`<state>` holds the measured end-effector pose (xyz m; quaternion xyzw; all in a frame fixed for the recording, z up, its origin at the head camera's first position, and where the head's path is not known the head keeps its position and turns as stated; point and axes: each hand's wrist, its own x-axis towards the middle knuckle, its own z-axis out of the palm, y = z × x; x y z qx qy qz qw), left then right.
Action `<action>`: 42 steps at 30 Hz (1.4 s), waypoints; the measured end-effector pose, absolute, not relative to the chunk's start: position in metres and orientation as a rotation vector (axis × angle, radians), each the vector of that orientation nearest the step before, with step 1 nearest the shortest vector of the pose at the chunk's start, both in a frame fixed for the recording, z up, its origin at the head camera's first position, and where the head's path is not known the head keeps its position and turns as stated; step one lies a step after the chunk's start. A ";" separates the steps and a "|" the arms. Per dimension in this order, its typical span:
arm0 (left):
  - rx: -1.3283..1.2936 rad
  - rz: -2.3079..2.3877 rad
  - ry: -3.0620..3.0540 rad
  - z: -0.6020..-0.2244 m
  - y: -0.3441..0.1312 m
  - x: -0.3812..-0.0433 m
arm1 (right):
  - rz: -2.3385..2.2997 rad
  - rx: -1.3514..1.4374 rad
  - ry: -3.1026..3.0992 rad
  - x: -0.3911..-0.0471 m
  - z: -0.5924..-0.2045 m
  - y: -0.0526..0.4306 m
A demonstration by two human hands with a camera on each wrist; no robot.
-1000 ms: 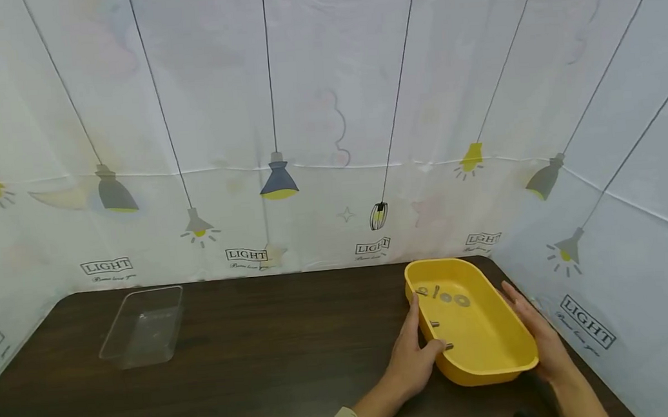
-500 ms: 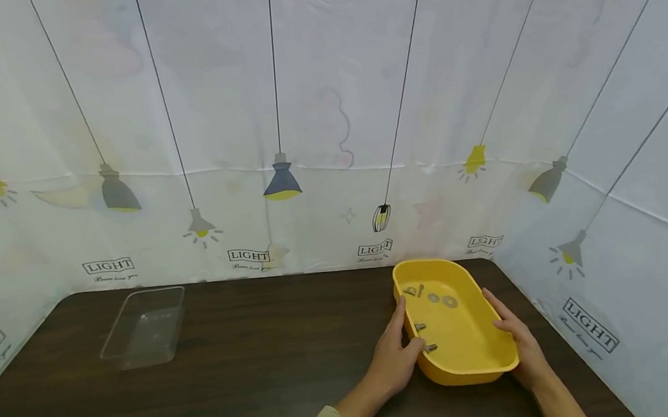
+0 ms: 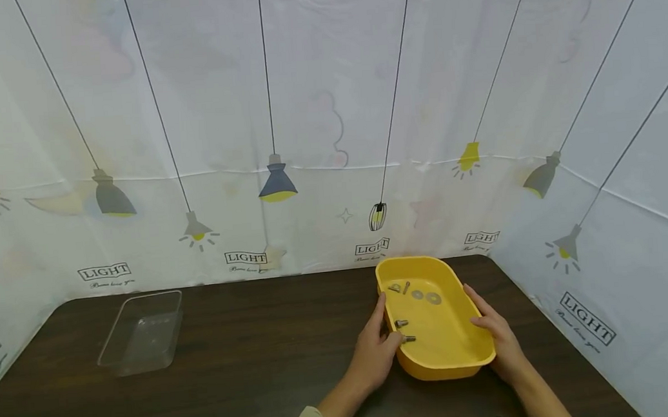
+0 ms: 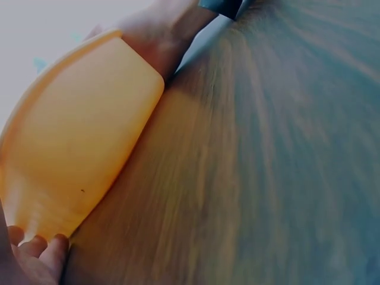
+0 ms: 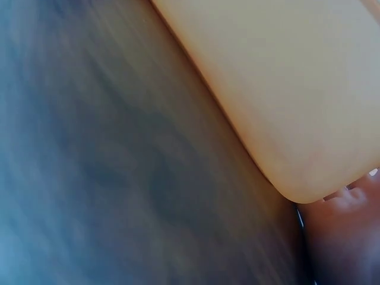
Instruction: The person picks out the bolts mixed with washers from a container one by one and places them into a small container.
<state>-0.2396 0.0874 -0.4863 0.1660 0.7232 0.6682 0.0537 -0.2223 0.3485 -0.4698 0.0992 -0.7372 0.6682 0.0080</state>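
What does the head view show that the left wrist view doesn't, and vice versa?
Only the head view: silvery metal bolts and flat round washers inside the rounded yellow plastic tray, a clear rectangular plastic container, lamps printed on the white wall covering.

Only the left wrist view: a tiny dark speck on the tray's outer wall.

Both: that tray, the left hand, the right hand and the brown wood-grain table.

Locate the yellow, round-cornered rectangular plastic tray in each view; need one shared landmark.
Head: yellow plastic tray lower right of centre, between left hand and right hand.
Left wrist: the tray's outer wall fills much of the left side.
Right wrist: the tray fills the upper right, cut off by the frame.
Shared landmark: dark brown wood-grain tabletop, blurred in right wrist.
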 end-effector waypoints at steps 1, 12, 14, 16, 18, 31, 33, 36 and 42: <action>0.505 2.035 2.195 -0.486 0.086 -0.240 | 2.089 0.310 -2.303 -0.222 -0.470 0.347; 0.547 1.989 2.208 -0.486 0.064 -0.247 | 2.078 0.334 -2.281 -0.225 -0.473 0.329; 0.536 1.964 2.228 -0.486 0.058 -0.248 | 2.047 0.323 -2.287 -0.224 -0.473 0.324; 0.531 1.934 2.253 -0.486 0.051 -0.249 | 2.018 0.294 -2.295 -0.224 -0.474 0.318; 0.529 1.911 2.273 -0.486 0.043 -0.249 | 1.996 0.267 -2.298 -0.223 -0.474 0.311; 0.544 1.932 2.250 -0.487 -0.005 -0.249 | 1.878 0.175 -2.316 -0.231 -0.480 0.269; 0.553 1.945 2.247 -0.486 -0.011 -0.249 | 1.881 0.179 -2.297 -0.234 -0.480 0.262; 0.547 1.965 2.246 -0.486 -0.020 -0.251 | 1.898 0.177 -2.266 -0.238 -0.478 0.251; 0.527 1.991 2.277 -0.486 -0.039 -0.254 | 1.957 0.181 -2.241 -0.247 -0.475 0.231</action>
